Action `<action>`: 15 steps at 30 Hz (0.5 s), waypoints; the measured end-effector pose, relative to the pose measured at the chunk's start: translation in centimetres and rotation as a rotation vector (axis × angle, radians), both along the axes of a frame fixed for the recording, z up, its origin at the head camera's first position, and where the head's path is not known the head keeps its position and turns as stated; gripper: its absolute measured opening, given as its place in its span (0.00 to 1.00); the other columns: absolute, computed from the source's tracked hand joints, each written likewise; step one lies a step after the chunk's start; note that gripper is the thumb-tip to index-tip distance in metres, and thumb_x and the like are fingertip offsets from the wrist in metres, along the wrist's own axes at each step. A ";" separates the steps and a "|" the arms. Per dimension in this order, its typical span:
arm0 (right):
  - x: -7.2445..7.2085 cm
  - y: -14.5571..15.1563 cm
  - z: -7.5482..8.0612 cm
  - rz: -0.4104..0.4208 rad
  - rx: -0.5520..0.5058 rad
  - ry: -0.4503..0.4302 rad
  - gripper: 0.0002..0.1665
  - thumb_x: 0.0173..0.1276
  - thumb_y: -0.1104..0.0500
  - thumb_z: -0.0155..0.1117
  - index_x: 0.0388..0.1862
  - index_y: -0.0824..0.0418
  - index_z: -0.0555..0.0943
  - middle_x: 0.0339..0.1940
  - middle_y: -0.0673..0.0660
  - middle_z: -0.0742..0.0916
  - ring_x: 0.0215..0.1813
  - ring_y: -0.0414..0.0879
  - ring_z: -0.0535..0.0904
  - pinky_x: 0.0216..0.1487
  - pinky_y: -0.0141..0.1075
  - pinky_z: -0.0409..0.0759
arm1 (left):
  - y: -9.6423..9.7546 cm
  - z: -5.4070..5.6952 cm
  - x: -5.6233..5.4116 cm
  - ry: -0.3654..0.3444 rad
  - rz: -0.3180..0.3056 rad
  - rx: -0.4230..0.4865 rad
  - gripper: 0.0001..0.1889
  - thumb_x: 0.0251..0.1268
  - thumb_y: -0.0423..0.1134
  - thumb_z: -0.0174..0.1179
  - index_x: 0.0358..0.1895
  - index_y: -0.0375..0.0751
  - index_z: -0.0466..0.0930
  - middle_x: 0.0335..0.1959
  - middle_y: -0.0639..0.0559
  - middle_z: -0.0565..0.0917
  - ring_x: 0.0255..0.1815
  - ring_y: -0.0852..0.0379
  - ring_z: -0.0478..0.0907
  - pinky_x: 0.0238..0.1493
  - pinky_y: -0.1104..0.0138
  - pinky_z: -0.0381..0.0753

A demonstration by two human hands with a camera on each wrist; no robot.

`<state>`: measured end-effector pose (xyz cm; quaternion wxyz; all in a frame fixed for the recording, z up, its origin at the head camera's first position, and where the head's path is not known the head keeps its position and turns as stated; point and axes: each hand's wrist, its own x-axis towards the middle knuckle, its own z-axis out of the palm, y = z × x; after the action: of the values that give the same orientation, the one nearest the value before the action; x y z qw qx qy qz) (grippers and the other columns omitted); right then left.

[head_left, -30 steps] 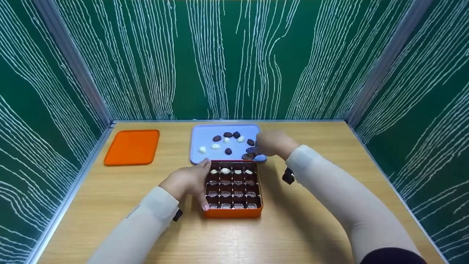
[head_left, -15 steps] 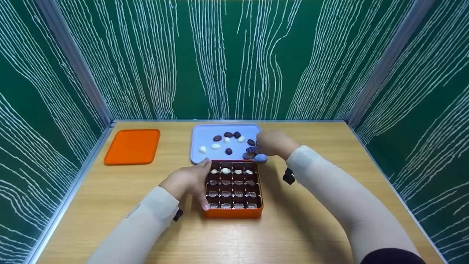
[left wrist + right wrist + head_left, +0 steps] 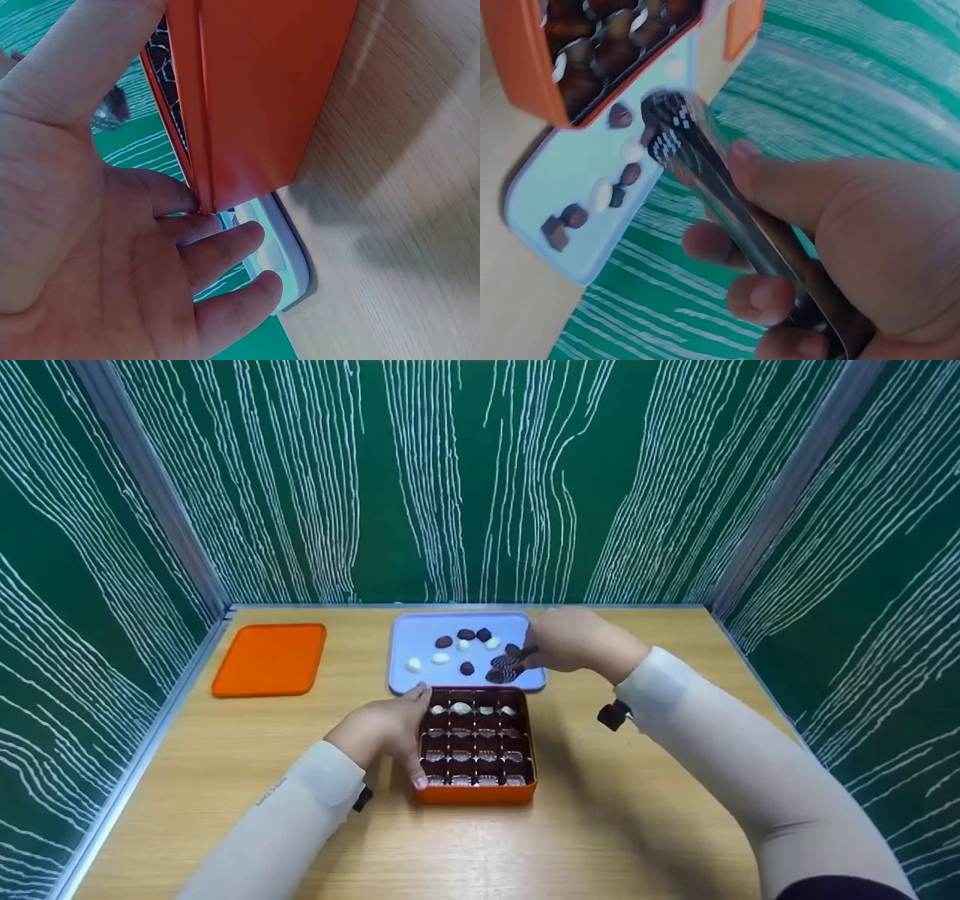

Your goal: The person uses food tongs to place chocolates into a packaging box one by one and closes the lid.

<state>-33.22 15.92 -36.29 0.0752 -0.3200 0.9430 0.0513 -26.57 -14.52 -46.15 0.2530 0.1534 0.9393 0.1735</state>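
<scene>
My right hand (image 3: 566, 639) grips a pair of metal tongs (image 3: 739, 210) over the right side of the light blue tray (image 3: 406, 631). The perforated tong heads (image 3: 506, 666) are near a dark chocolate at the tray's right edge; whether a piece sits between them I cannot tell. Several dark and white chocolates (image 3: 441, 658) lie on the tray. My left hand (image 3: 386, 727) touches the left side of the orange box (image 3: 476, 796), thumb at the near corner, fingers loose at the far one. White chocolates (image 3: 461, 709) fill the box's back row of compartments.
A flat orange tray or lid (image 3: 270, 660) lies at the back left of the wooden table (image 3: 600, 825). The blue tray stands just behind the box. Green walls (image 3: 480, 480) with white streaks enclose the table's back and sides.
My right hand has lifted a little and turned, and the tong heads have shifted slightly left over the tray. My left hand and the box have stayed in place.
</scene>
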 end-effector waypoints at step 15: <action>3.3 -3.2 -1.2 0.075 0.176 -0.028 0.18 0.79 0.43 0.78 0.45 0.57 0.95 0.32 0.51 0.90 0.32 0.46 0.81 0.36 0.39 0.85 | 0.2 -0.2 -0.2 0.003 0.011 -0.015 0.91 0.29 0.53 0.97 0.96 0.41 0.36 0.99 0.43 0.37 0.97 0.34 0.50 0.96 0.43 0.58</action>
<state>-29.93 12.77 -37.50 0.1144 -0.3479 0.9210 0.1325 -26.76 -14.28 -46.35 0.2518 0.1464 0.9418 0.1676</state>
